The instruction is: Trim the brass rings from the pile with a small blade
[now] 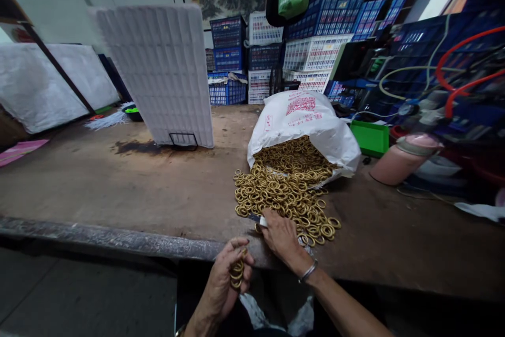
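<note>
My left hand point(224, 276) is curled around several brass-coloured rings point(236, 274), just in front of the table's edge. Between the fingers of my right hand point(280, 234) is a small flat tool, its dark blade-like end point(253, 217) pointing left and a white part by the fingertips; its exact kind I cannot make out. That hand rests at the near side of a pile of rings point(272, 190). The pile spills from the mouth of a white woven sack point(300, 116) lying on its side, with red printing on top. More rings show inside the sack.
The brown table point(98, 184) has a worn front edge. A white ribbed panel point(161, 74) stands in a wire holder point(183, 140). To the right are a green tray point(369, 138) and a pink bottle point(406, 158). Stacked crates point(315, 53) and red hoses point(453, 74) lie behind.
</note>
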Motion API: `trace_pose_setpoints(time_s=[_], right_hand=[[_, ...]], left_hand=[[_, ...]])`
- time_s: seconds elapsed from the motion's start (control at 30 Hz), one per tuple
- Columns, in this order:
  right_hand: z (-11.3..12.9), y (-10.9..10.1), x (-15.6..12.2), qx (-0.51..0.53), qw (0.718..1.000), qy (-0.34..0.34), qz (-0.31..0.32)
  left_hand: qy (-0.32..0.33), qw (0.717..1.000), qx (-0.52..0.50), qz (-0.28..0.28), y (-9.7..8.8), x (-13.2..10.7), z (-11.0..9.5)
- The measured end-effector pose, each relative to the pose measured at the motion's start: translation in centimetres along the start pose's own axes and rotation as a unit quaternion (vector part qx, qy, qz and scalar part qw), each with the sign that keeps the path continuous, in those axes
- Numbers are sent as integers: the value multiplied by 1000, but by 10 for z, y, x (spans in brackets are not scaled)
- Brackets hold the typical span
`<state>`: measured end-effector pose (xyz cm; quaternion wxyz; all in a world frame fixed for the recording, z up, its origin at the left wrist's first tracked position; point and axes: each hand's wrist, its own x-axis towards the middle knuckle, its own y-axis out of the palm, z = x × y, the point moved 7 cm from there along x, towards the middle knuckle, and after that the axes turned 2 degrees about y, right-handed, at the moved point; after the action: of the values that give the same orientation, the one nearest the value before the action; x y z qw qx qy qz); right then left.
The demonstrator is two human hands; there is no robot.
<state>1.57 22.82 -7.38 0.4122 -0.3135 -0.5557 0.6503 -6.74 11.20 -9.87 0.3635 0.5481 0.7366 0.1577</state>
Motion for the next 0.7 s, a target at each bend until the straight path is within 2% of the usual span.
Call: trace_pose_setpoints(time_s=[0.1,0.37,0.5,0.7], right_hand=[[0,5,1,-3,1000,0,15],[-5,2,-2,34,998,-40,15],[-14,1,-2,39,999,-22,7],[-18,-9,-5,32,999,-2,-4]], left_hand=[[-21,1000,-16,1,0,0,0],[-5,999,-31,-6,-9,11,7],[0,999,-30,11,-10,14,8],[-20,999,-41,-1,-8,16,13]])
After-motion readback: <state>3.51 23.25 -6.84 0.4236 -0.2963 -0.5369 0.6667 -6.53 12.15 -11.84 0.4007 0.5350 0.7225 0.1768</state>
